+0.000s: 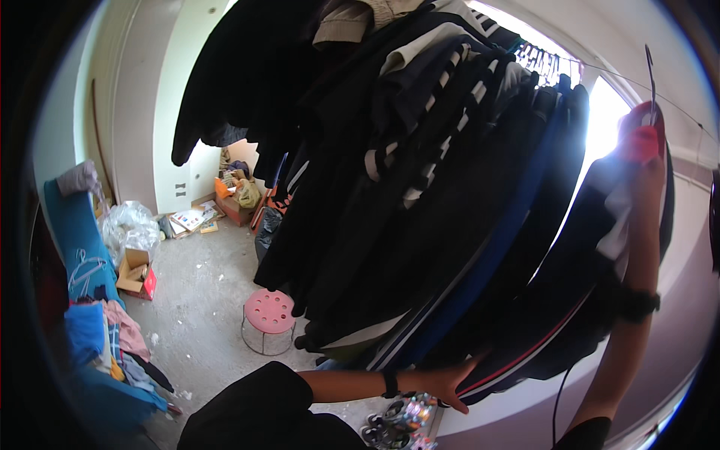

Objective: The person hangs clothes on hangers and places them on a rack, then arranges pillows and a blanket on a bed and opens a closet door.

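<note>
Dark clothes (420, 225) hang in a dense row across the middle, several with white or striped trim. At the lower right, my left hand (454, 384) grips the lower edge of a dark garment with a red-and-white stripe (525, 349), thumb and fingers spread around the cloth. My right arm reaches up to the far right. There my right hand (651, 176) is closed at a red-topped dark garment (642, 141) on a hanger (651, 71); glare blurs its fingers. Dark bands circle both my wrists.
A pink round stool (270, 311) stands on the grey floor beneath the clothes. Left are a blue seat (71, 232) with folded clothes (112, 330), an opened carton (136, 274) and clear plastic bags (130, 227). Shoes (382, 427) lie below my left hand.
</note>
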The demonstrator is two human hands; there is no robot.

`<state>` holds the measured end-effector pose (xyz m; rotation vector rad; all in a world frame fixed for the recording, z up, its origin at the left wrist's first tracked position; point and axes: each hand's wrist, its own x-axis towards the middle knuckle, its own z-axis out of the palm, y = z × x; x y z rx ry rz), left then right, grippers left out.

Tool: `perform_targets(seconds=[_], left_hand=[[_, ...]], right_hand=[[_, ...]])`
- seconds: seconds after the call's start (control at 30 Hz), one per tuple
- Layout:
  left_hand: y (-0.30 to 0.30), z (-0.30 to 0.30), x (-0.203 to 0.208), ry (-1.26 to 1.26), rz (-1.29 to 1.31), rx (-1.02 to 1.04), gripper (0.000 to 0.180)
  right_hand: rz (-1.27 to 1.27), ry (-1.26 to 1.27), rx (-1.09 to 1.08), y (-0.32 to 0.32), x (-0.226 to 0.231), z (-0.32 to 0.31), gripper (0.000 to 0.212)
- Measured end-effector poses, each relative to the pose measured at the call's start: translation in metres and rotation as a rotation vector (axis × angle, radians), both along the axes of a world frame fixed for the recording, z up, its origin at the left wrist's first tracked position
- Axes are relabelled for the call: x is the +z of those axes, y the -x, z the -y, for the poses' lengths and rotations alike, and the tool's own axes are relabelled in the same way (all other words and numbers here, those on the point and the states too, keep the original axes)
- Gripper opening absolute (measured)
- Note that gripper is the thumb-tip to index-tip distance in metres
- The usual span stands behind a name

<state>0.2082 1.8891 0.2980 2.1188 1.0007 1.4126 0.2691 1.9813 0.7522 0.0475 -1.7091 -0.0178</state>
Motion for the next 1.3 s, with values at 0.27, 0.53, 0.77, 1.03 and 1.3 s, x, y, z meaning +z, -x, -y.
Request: perform_targets(seconds=[0.27, 0.53, 0.77, 1.03, 1.3], left_hand=[[0.016, -0.121, 0.048, -0.143, 0.286, 0.422, 0.077], [0.038, -0.164, 0.009, -0.167, 0.219, 0.684, 0.041], [0.046, -0.092, -0.071, -0.508, 0.064, 1.073, 0.055], [-0.053, 0.271, -0.210, 0.391, 0.253, 1.164, 0.048], [-0.354, 0.588, -0.321, 1.464, 0.627, 2.429, 0.018]], right_hand=[[0.196, -0.190, -0.055, 0.128, 0.092, -0.092, 0.017], [0.319, -0.334, -0.122, 0.195, 0.010, -0.115, 0.014], [0.139, -0.483, 0.133, 0.197, -0.253, -0.021, 0.012], [0.066, -0.336, 0.341, 0.095, -0.646, 0.067, 0.011], [1.176, -0.765, 1.363, 0.002, -0.664, 0.391, 0.019]])
